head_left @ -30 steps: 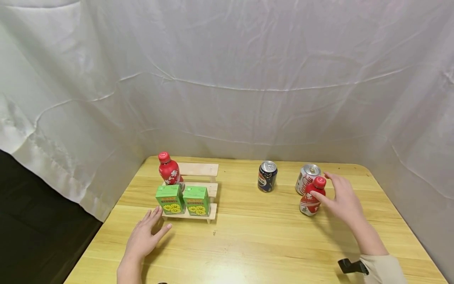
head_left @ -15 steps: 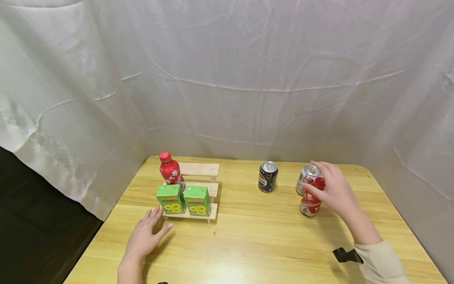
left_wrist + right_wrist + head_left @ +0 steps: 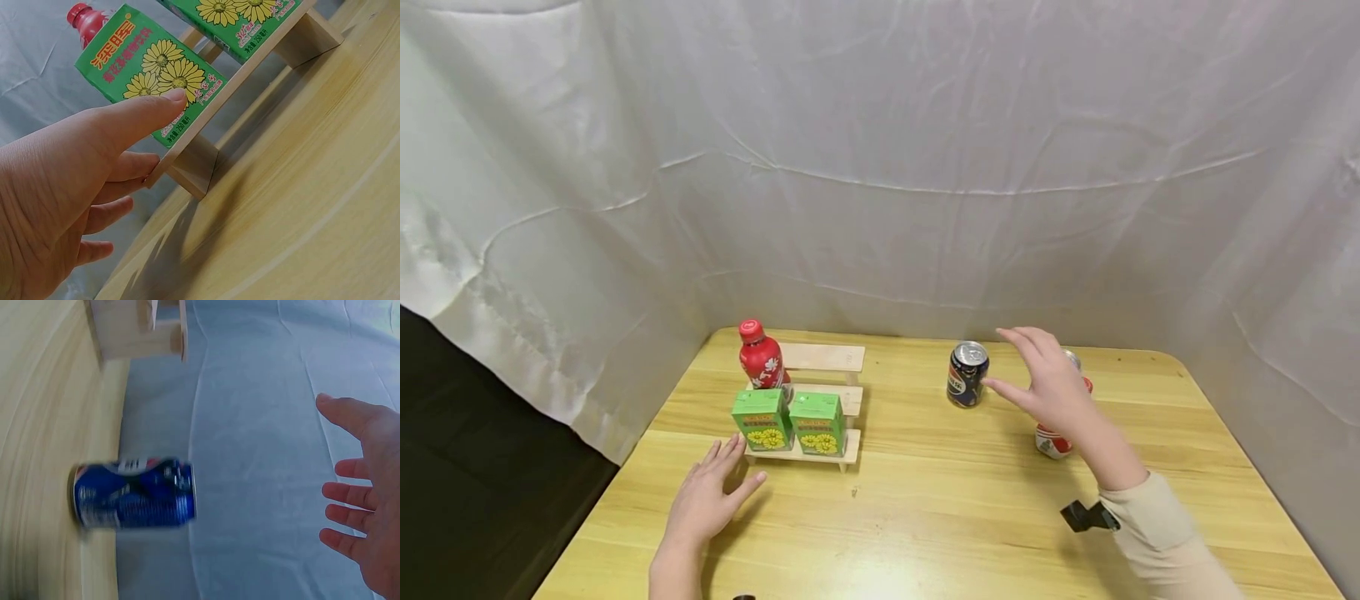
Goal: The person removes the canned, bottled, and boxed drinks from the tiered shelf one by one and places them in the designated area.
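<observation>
My right hand (image 3: 1048, 385) hovers just right of a dark blue soda can (image 3: 967, 375), fingers spread and holding nothing. The same can (image 3: 134, 492) stands apart from the hand (image 3: 369, 487) in the right wrist view. Partly hidden behind my right hand are a red-and-white bottle (image 3: 1052, 442) and a silver can (image 3: 1072, 358). My left hand (image 3: 703, 492) rests with extended fingers at the left end of a small tiered wooden rack (image 3: 850, 447). On its lowest step stand two green drink cartons (image 3: 763, 422) with yellow flowers. A red bottle (image 3: 763, 358) stands behind them.
The wooden table (image 3: 925, 500) carries everything. A pale cloth (image 3: 880, 208) hangs behind and along both sides. Dark fabric (image 3: 482, 467) lies beyond the table's left edge. The rack's top step (image 3: 823, 357) reaches toward the back.
My right hand has moved left from the red-and-white bottle and silver can toward the blue can, now covering much of those two. My left hand has stayed in place.
</observation>
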Demonstrator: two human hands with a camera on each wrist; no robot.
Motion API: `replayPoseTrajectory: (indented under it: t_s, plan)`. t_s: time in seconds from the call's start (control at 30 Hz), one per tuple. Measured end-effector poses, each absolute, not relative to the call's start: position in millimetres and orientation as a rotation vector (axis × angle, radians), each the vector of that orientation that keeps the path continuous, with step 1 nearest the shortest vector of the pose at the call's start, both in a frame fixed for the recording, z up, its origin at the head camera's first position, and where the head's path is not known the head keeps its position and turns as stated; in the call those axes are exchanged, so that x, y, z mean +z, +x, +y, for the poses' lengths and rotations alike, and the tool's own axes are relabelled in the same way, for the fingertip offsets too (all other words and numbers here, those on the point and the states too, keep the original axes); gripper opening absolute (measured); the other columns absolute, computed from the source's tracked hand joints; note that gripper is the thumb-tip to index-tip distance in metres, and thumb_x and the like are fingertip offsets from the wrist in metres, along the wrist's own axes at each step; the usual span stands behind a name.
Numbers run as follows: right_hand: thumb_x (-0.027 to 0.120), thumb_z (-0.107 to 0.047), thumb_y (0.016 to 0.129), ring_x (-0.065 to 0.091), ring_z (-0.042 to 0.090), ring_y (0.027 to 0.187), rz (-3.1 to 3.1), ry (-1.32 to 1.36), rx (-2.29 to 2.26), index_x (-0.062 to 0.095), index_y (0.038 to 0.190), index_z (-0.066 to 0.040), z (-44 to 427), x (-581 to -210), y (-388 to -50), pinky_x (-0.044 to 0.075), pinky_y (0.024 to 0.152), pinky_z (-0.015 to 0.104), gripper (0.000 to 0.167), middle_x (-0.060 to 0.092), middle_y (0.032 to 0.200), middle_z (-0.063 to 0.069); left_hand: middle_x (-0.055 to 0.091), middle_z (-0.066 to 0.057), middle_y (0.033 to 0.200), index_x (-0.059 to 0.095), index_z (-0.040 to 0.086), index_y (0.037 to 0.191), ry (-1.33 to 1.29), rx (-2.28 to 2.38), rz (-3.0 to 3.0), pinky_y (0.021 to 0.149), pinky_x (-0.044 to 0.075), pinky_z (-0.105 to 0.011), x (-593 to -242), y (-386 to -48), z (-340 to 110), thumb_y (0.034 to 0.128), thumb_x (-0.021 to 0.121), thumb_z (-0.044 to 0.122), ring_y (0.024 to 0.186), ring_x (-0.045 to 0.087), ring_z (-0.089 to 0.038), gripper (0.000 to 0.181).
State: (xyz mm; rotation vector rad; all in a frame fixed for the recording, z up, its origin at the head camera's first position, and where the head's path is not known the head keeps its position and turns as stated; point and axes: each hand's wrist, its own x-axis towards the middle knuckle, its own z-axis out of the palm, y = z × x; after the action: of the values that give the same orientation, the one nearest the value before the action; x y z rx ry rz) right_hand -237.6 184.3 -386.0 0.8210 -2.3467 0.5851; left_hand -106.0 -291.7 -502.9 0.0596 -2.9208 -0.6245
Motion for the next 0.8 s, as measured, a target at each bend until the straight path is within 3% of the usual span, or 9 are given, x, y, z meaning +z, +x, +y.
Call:
replayPoseTrajectory:
  t_s: [0.5, 0.8]
  plan:
    - [0.077, -0.045, 0.078, 0.053, 0.029, 0.119, -2.372, 0.998, 0.578, 0.053, 0.137, -0.009, 106.5, -389.3, -251.4, 0.051, 0.098, 0.049, 0.073, 0.058, 0.129, 0.014, 0.039, -0.014, 0.154, 0.039, 0.009, 0.149, 0.058, -0.606, -2.928, 0.113, 0.024, -0.069, -501.6, -107.4, -292.5, 0.0913, 0.058, 0.055, 0.144, 0.029, -0.044, 0.076]
    - [0.074, -0.047, 0.082, 0.052, 0.027, 0.124, -2.403, 1.047, 0.640, 0.051, 0.139, -0.010, 64.8, -390.9, -257.1, 0.048, 0.105, 0.046, 0.072, 0.057, 0.131, 0.010, 0.040, -0.014, 0.153, 0.039, 0.008, 0.149, 0.062, -0.601, -2.929, 0.113, 0.024, -0.069, -502.3, -107.3, -292.2, 0.0912, 0.059, 0.054, 0.144, 0.029, -0.044, 0.076]
